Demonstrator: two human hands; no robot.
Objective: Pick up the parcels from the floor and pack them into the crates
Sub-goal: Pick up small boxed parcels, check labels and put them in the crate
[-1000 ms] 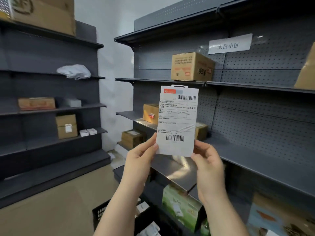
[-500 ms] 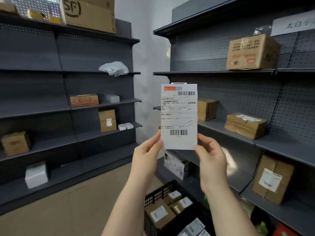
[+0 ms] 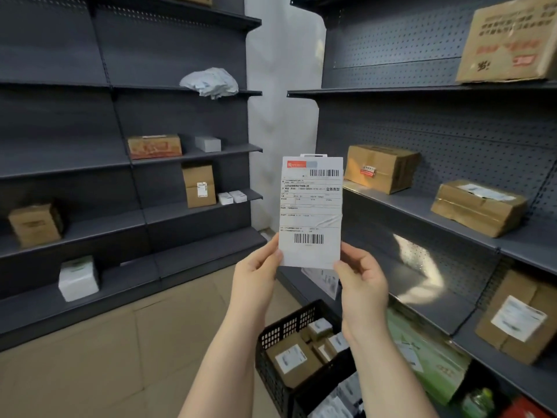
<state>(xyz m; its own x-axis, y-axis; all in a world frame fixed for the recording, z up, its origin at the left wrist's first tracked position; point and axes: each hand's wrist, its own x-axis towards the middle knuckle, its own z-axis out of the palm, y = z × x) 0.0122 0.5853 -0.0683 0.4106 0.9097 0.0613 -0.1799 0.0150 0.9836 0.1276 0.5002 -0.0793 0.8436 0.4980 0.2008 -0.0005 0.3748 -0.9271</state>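
I hold a flat white parcel (image 3: pixel 311 211) with a shipping label and barcodes upright at chest height in the middle of the view. My left hand (image 3: pixel 256 274) pinches its lower left corner and my right hand (image 3: pixel 361 282) pinches its lower right corner. Below my hands on the floor stands a black slotted crate (image 3: pixel 284 328) with several small labelled cardboard boxes (image 3: pixel 291 360) in it.
Dark grey shelving (image 3: pixel 193 212) lines the left wall and the right side (image 3: pixel 422 206), carrying cardboard boxes, small white boxes and a white poly bag (image 3: pixel 211 82). Green packages (image 3: pixel 428 357) lie on the low right shelf. Tan floor (image 3: pixel 120 357) spreads at lower left.
The view has swung left and slightly down: the right-hand shelves slid rightward and the crate came into view. Both hands keep the same grip on the parcel.
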